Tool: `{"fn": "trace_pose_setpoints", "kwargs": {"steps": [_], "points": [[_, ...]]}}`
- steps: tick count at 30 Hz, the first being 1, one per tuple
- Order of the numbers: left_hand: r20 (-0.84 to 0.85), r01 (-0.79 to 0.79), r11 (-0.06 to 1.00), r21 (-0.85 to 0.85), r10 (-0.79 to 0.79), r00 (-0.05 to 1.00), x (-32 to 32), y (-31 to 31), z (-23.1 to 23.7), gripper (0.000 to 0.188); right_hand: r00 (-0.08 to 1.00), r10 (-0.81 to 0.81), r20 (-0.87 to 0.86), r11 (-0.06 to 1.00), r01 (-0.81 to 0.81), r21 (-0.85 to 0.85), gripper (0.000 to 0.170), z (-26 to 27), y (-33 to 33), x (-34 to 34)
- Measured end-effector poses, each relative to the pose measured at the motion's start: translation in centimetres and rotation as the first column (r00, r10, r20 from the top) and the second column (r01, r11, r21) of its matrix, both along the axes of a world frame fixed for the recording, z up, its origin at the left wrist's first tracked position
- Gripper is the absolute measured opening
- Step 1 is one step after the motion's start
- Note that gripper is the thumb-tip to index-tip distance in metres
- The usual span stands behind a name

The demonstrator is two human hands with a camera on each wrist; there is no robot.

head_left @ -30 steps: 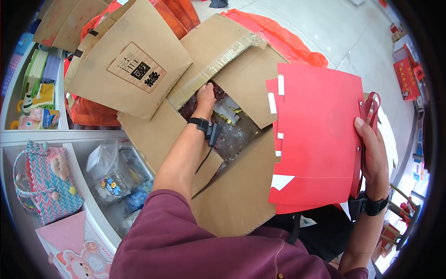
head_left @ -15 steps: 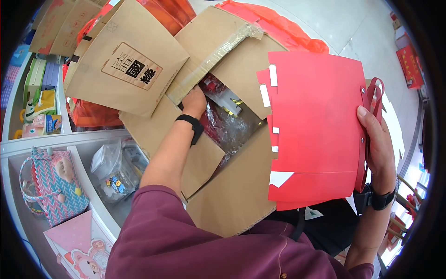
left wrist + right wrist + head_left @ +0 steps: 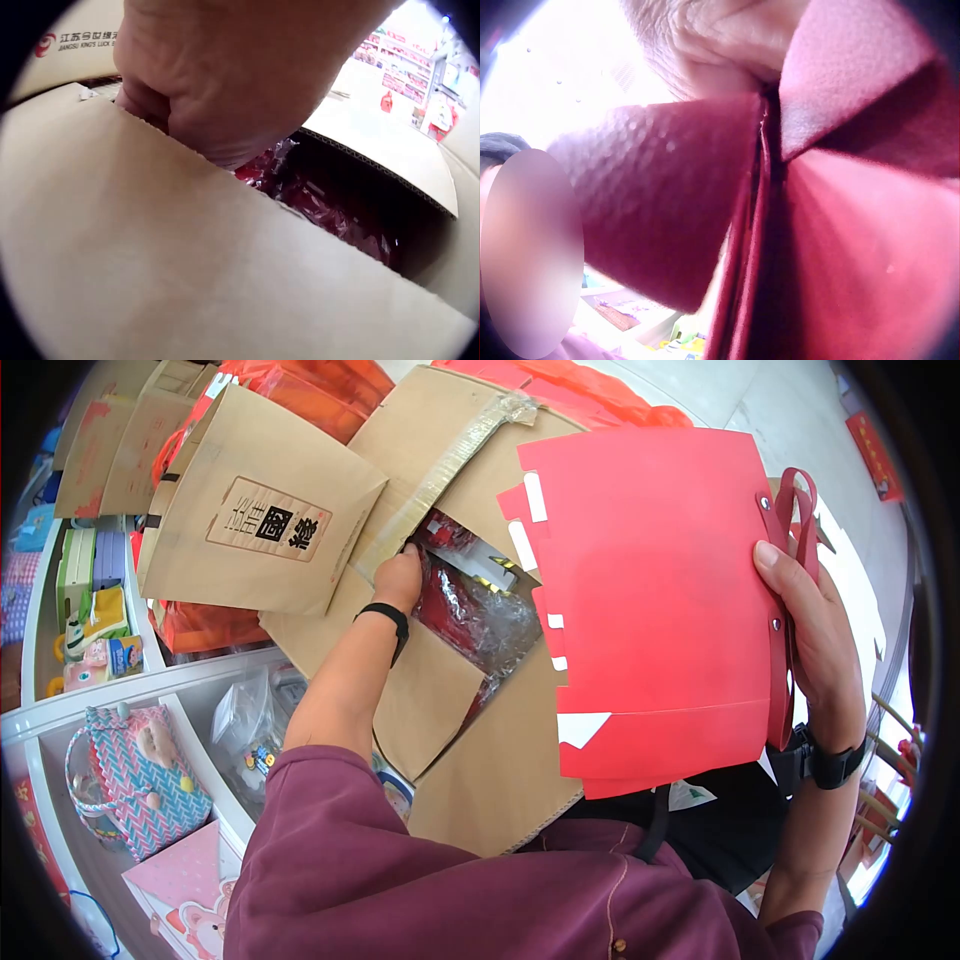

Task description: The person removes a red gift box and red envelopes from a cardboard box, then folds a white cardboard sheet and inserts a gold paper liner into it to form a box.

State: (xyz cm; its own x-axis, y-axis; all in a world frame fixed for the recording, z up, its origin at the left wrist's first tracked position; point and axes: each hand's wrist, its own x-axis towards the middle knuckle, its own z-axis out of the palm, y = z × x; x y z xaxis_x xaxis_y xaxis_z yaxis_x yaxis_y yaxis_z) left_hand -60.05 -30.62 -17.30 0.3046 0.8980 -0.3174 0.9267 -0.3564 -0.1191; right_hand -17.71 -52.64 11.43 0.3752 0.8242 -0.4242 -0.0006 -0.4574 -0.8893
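Your left hand (image 3: 398, 580) is reaching to the far left corner of the opening in the carton (image 3: 480, 780), just beside the strip of tape (image 3: 440, 475). It is touching the edge of a near flap (image 3: 187, 247); its fingertips are hiding behind that edge in the left wrist view, so how they are lying cannot be told.

Your right hand (image 3: 815, 625) is holding the red sheets (image 3: 650, 590) by their right edge, the thumb pressing on the front and the other fingers going out of sight behind. The sheets are hanging over the right side of the carton and covering part of it, their white-notched edge facing the opening. A red strap (image 3: 806, 525) is looping up beside your right thumb, fixed with rivets.

Inside the carton, dark red packs (image 3: 445, 595) are lying under crinkled clear wrap (image 3: 500, 625), and a grey piece (image 3: 470, 567) with gold marks is lying near the far side.

Left of the carton, a paper bag (image 3: 270, 510) is leaning, tilted, over its far left flap. Nearer you on that side, a white shelf (image 3: 190, 685) is holding a woven bag (image 3: 150, 780), a pink card (image 3: 180, 880) and clear packets (image 3: 248, 725). Beyond the carton, red plastic (image 3: 600, 395) is spreading.
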Motion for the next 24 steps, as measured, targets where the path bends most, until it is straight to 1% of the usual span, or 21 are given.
{"fn": "trace_pose_setpoints", "kwargs": {"steps": [1,2,5,9,11,12,15,16,18,19,21,24], "points": [[0.019,0.01,1.0,0.018,-0.011,1.0,-0.3,0.0,0.0,0.018,1.0,-0.005,-0.003,1.0,0.005,-0.008,0.06,0.1,0.0,0.0],[0.06,0.037,0.999,-0.001,-0.036,0.998,-0.8,0.1,0.2,0.018,1.0,-0.009,-0.008,1.0,0.008,-0.016,0.06,0.2,-0.1,-0.1],[0.1,0.11,0.993,-0.042,-0.106,0.989,-2.1,0.0,1.4,0.016,1.0,-0.018,-0.022,1.0,0.018,-0.015,0.06,-0.1,-0.1,0.1],[0.274,0.148,0.982,-0.113,-0.113,0.955,-2.7,-1.8,3.2,0.014,1.0,0.005,-0.004,1.0,-0.005,-0.003,0.056,-0.2,-0.1,0.2],[0.376,0.153,0.979,-0.136,-0.092,0.922,-1.8,-3.1,3.5,0.015,0.998,0.054,-0.013,0.998,-0.055,-0.005,0.06,-0.4,0.0,0.7],[0.451,0.019,0.953,-0.304,0.126,0.883,-0.9,-3.7,4.2,0.018,0.997,0.078,-0.017,0.997,-0.078,-0.009,0.062,-0.6,0.0,0.9],[0.621,-0.048,0.928,-0.37,0.285,0.73,1.5,-4.6,7.2,0.022,0.999,0.049,-0.024,0.999,-0.049,-0.012,0.062,-1.2,0.0,1.4],[0.644,-0.032,0.94,-0.338,0.256,0.72,2.4,-5.3,8.1,0.024,0.999,0.045,-0.005,0.999,-0.045,-0.013,0.062,-1.1,0.0,1.3],[0.697,0.026,0.937,-0.348,0.24,0.676,4.3,-7.2,9.2,0.025,0.999,0.041,0.025,0.999,-0.041,-0.001,0.062,-0.9,0.1,1.2],[0.723,0.06,0.936,-0.346,0.225,0.653,4.8,-7.9,9.8,0.026,0.999,0.053,0.008,0.999,-0.053,0.008,0.062,-0.8,0.2,1.1],[0.755,0.045,0.923,-0.382,0.284,0.592,5.5,-9.0,10.7,0.025,0.998,0.065,-0.021,0.998,-0.065,0.022,0.062,-0.7,0.1,1.1],[0.796,0.036,0.905,-0.425,0.354,0.492,6.1,-10.3,12.7,0.023,0.997,0.025,-0.069,0.999,-0.023,0.037,0.052,-0.5,0.0,1.0]]}}
